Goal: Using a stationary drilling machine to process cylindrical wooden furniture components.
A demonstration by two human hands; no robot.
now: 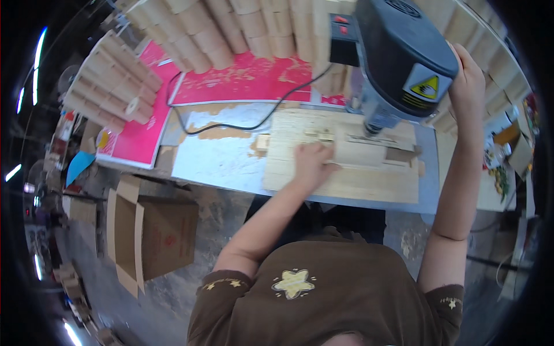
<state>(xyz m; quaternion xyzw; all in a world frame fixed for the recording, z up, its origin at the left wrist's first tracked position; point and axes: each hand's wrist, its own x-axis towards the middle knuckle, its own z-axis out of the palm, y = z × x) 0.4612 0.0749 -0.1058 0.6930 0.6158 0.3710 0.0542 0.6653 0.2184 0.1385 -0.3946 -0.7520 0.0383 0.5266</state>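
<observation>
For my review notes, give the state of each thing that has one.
Drill: upright; running or not, unclear
Workpiece: lying on board, beneath drill
Left hand: at workpiece, grip unclear
Right hand: at drill's side, fingers partly hidden
Cable: slack
Box: open, flaps spread
Wood pieces: stacked

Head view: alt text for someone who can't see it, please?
A person's right hand is at the right side of a dark drill press; the left hand is beside a pale wooden block on a board. Stacked wooden pieces stand behind; an open cardboard box is lower left.
</observation>
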